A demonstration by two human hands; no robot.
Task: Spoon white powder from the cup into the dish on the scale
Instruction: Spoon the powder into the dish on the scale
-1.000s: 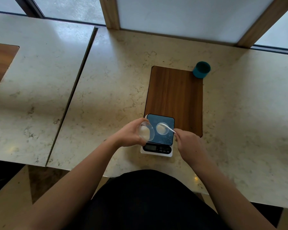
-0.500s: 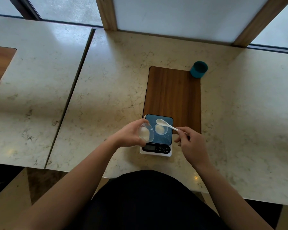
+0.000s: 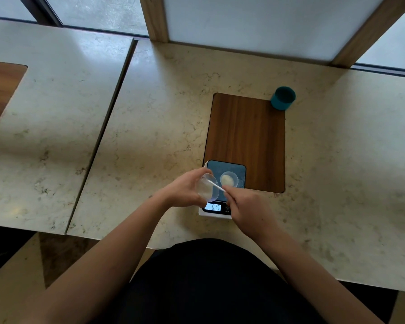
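My left hand [image 3: 185, 189] grips a clear plastic cup [image 3: 207, 188], tilted with its mouth toward the right, over the left edge of the scale [image 3: 229, 168]. My right hand [image 3: 246, 205] pinches the handle of a small white spoon [image 3: 216, 186] whose bowl reaches into the cup. A clear dish [image 3: 229, 180] holding a mound of white powder sits on the scale's dark blue platform, just right of the cup. The scale's lit display [image 3: 214, 207] shows digits below the cup.
The scale rests on the near end of a brown wooden inlay [image 3: 246, 132] in the marble table. A teal cup [image 3: 283, 98] stands at the inlay's far right corner. A gap [image 3: 103, 136] separates this table from another on the left.
The spoon has moved left from above the dish into the tilted cup. My right hand shifted left and nearer with it. The left hand still holds the cup.
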